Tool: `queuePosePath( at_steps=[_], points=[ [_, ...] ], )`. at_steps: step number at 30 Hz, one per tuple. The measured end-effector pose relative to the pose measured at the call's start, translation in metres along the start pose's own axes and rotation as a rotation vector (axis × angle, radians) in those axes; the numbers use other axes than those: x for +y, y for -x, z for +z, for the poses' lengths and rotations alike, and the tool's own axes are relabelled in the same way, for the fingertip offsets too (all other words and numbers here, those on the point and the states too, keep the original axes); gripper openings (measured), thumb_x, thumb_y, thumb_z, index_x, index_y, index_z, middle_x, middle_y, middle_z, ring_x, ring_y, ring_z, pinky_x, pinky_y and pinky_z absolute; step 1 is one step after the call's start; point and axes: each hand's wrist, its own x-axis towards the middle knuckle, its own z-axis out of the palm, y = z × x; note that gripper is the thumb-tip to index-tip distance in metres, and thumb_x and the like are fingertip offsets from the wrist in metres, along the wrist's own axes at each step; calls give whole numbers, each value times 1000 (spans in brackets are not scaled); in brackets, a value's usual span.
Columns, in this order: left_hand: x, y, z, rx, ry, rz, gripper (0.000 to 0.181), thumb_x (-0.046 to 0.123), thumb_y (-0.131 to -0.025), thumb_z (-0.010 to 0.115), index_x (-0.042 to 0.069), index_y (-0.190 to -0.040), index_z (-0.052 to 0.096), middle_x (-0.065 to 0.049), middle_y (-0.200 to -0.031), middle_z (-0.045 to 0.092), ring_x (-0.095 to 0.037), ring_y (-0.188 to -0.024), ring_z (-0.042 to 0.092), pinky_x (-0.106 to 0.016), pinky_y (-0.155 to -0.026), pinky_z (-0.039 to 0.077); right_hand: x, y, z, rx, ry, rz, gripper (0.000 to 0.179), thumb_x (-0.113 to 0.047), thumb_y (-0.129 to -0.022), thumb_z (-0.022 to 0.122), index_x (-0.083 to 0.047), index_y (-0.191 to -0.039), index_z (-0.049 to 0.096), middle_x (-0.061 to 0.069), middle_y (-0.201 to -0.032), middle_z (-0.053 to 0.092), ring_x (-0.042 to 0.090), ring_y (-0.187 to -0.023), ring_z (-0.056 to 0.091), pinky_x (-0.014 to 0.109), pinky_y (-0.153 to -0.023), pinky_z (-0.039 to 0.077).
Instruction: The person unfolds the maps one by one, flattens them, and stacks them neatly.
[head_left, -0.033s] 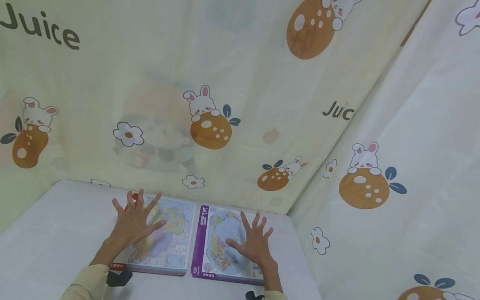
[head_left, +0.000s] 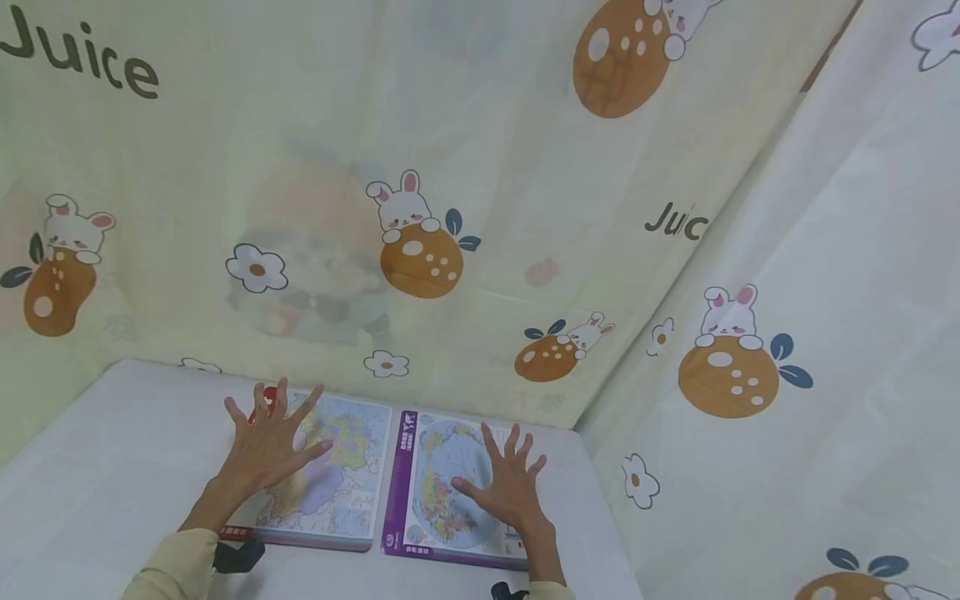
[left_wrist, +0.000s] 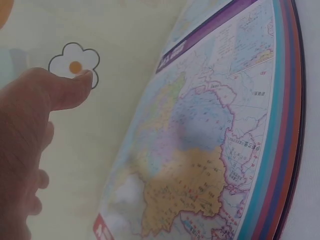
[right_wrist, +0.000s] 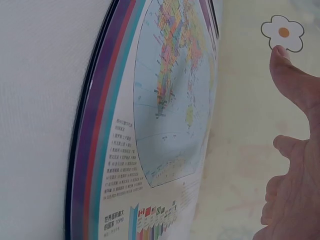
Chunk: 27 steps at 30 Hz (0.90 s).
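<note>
In the head view two flat map boards lie side by side on a white table. The left one, a map with a red label and border, has its left part hidden behind my left hand. That hand is spread over it with fingers apart, holding nothing. My right hand, also with splayed fingers and nothing held, overlaps the right side of the purple-edged world map. Close up, the left wrist view shows the left map's colour-striped edge and my thumb. Similar stripes border the world map in the right wrist view.
The white tabletop extends left of the boards and in front of them. Behind it and along the right hangs a pale curtain printed with rabbits, oranges and flowers. Black straps sit at both wrists, by the light sleeves.
</note>
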Motion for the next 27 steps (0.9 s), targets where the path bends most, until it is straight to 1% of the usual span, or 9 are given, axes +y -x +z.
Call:
queuePosePath(
  at_steps=[5, 10, 14, 20, 24, 27],
  points=[
    [0, 1, 3, 4, 10, 8, 96, 68, -92, 67, 28, -172, 32, -45, -170, 27, -81, -151, 19, -101, -107, -3, 1, 0, 0, 0, 5, 0, 112, -75, -84, 74, -20, -172, 33, 41, -176, 13, 74, -158, 13, 98, -113, 13],
    [-1, -1, 7, 32, 12, 21, 95, 66, -91, 70, 27, -170, 35, -46, -169, 28, -81, -150, 20, -102, -106, -3, 2, 0, -2, 14, 5, -12, 112, -74, -84, 75, -18, -172, 35, 42, -175, 15, 74, -157, 14, 97, -113, 13],
    [-1, -1, 8, 52, 7, 30, 95, 65, -90, 71, 29, -170, 36, -46, -168, 30, -81, -149, 22, -102, -105, -1, 1, 0, -3, 16, 15, -11, 112, -74, -83, 76, -18, -171, 35, 43, -174, 16, 74, -157, 16, 97, -113, 14],
    [3, 2, 8, 31, 28, 16, 92, 66, -90, 71, 29, -168, 40, -46, -169, 26, -81, -150, 20, -102, -107, -1, 3, 1, -1, 2, 27, 3, 113, -76, -83, 73, -18, -172, 34, 42, -175, 14, 73, -158, 16, 97, -114, 14],
    [9, 3, 9, 19, 0, 6, 89, 66, -91, 72, 28, -166, 44, -45, -169, 27, -80, -149, 26, -101, -108, 4, 5, 2, 0, -1, 21, 4, 113, -74, -83, 75, -18, -172, 34, 42, -175, 14, 73, -157, 17, 96, -114, 14],
    [13, 4, 12, 13, -37, -9, 89, 67, -91, 71, 28, -167, 43, -43, -168, 32, -76, -148, 34, -100, -109, 10, 8, 2, 0, 9, 7, 0, 111, -73, -85, 75, -17, -171, 35, 43, -174, 16, 73, -157, 19, 96, -114, 15]
  ],
)
